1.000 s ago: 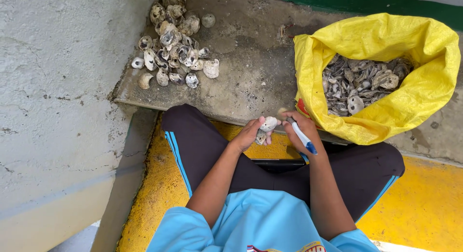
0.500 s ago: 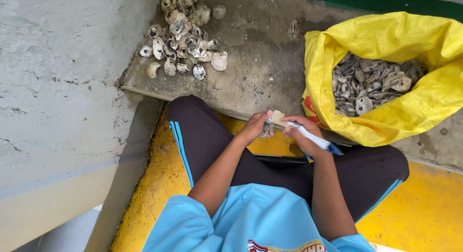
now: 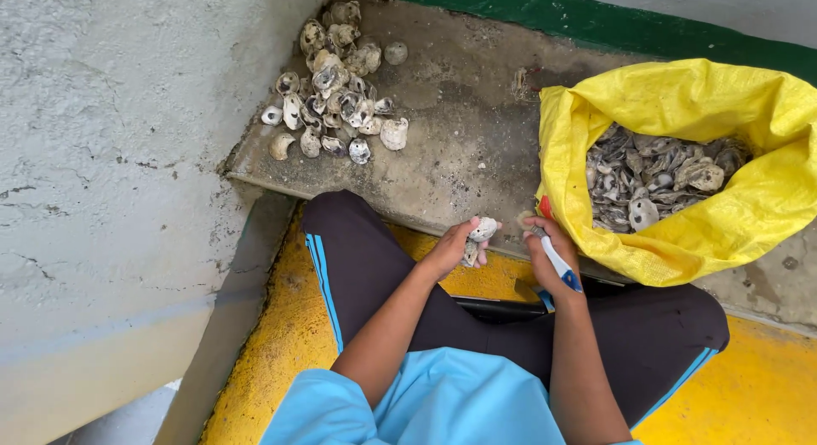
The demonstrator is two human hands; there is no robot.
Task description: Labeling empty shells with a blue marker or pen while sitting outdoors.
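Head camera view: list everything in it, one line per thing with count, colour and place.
shell pile: many, grey-white, far left of the concrete ledge
concrete ledge: one, grey, in front of the knees
sack: one, yellow, open, on the ledge at right
shells in sack: many, grey, inside it
wall: one, pale grey, left
floor: yellow, under the legs
left hand: holds one whitish shell
right hand: holds a white-and-blue brush

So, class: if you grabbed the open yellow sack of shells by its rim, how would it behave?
The yellow sack would probably flop, since its thin rim is folded and crumpled. It likely feels heavy, being well filled with shells. Their rough edges might snag it.
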